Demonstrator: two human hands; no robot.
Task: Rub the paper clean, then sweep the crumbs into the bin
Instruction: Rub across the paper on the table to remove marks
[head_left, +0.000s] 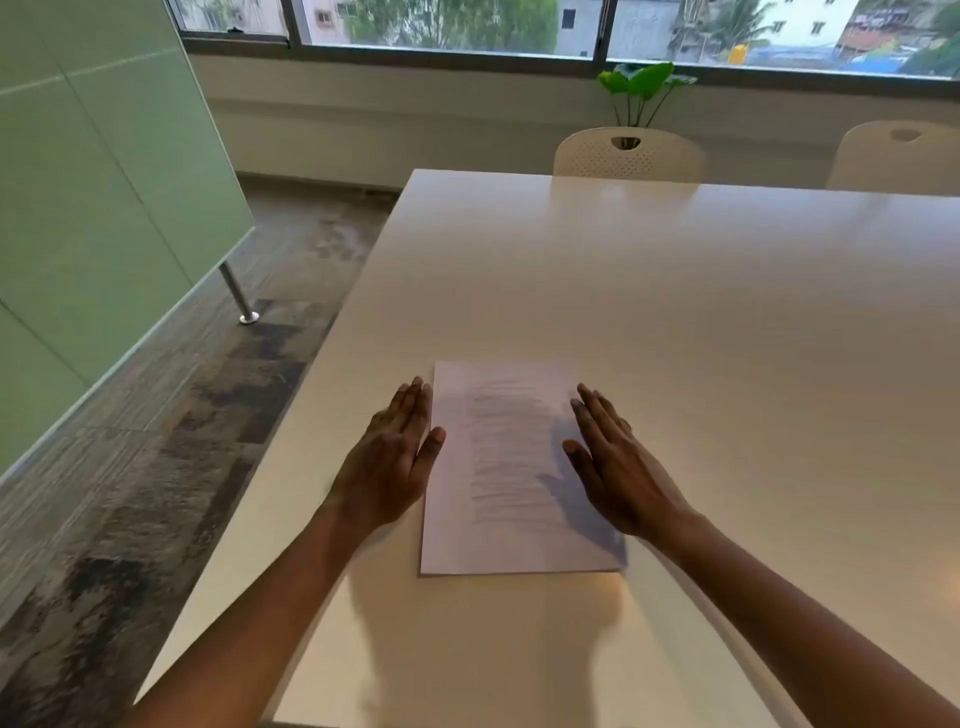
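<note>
The left hand (387, 462) lies flat, fingers spread straight, at the left edge of the white pencil-shaded paper sheet (511, 467); the right hand (615, 465), equally flat and empty, overlaps its right edge. The sheet's long axis runs away from the person, near the white table's (727, 312) front edge.

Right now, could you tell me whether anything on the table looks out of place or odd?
Only the paper stands out: grey pencil scribble covers its middle, still unerased. It lies flat between the open left hand and right hand. No eraser or bin is in view.
</note>
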